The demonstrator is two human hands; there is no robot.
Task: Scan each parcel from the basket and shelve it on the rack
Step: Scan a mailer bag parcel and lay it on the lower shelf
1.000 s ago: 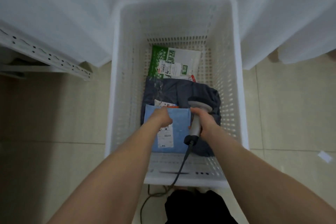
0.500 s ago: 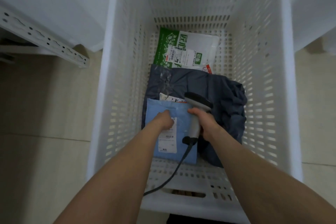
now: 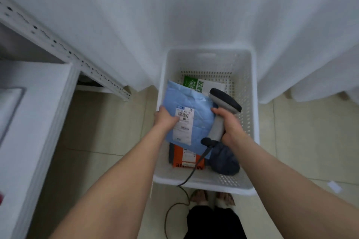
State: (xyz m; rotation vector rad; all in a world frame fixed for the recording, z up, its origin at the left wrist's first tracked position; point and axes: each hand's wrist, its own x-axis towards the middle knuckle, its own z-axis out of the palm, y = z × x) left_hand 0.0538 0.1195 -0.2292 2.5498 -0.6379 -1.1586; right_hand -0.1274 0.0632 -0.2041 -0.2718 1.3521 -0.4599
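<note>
My left hand (image 3: 166, 117) grips the left edge of a light blue parcel (image 3: 196, 110) with a white barcode label, held up above the white basket (image 3: 254, 114). My right hand (image 3: 230, 126) holds a grey barcode scanner (image 3: 223, 110) by its handle, right beside the parcel's right edge. The scanner's cable hangs down over the basket's front rim. In the basket lie an orange parcel (image 3: 187, 158), a dark blue-grey parcel (image 3: 225, 161) and a green and white parcel (image 3: 196, 84), partly hidden by the blue one.
The white metal rack (image 3: 58, 46) stands at the left, with a white shelf surface (image 3: 37, 112) below it. White curtains (image 3: 194, 15) hang behind the basket. My feet (image 3: 211, 198) stand on the beige tiled floor just in front of the basket.
The blue parcel has been lifted out of the basket in my left hand, uncovering the orange parcel. The scanner rose with my right hand. My view pulled back and up.
</note>
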